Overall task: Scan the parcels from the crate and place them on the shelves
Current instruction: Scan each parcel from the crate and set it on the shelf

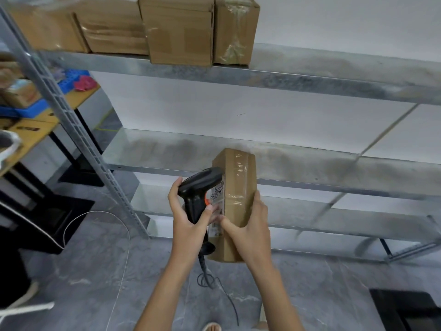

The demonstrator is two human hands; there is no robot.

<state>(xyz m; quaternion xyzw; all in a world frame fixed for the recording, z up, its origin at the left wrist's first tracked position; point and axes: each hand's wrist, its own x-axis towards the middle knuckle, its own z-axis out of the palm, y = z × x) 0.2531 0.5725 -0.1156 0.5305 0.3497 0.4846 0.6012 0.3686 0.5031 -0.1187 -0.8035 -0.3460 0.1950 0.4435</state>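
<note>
Two bare hands up front, both gripping. Left hand is wrapped round the handle of a black handheld barcode scanner with an orange trigger, thumb lying near the trigger, scanner head right against the parcel's label side; its black coiled cable hangs down toward the grey marble-pattern floor. Right hand grips a tall brown cardboard parcel wrapped in clear tape, thumb on the near face, fingers curled round the right edge; parcel is held upright in the air in front of the shelving, touching no shelf, white printed label facing the scanner. Behind it, a galvanised metal shelving rack, bare middle shelf at about the parcel's top. Upper shelf carries four brown cardboard boxes side by side, touching. Far left, past the rack upright, a yellow-topped table with blue plastic trays and more small cartons, blurred. White wall behind.
</note>
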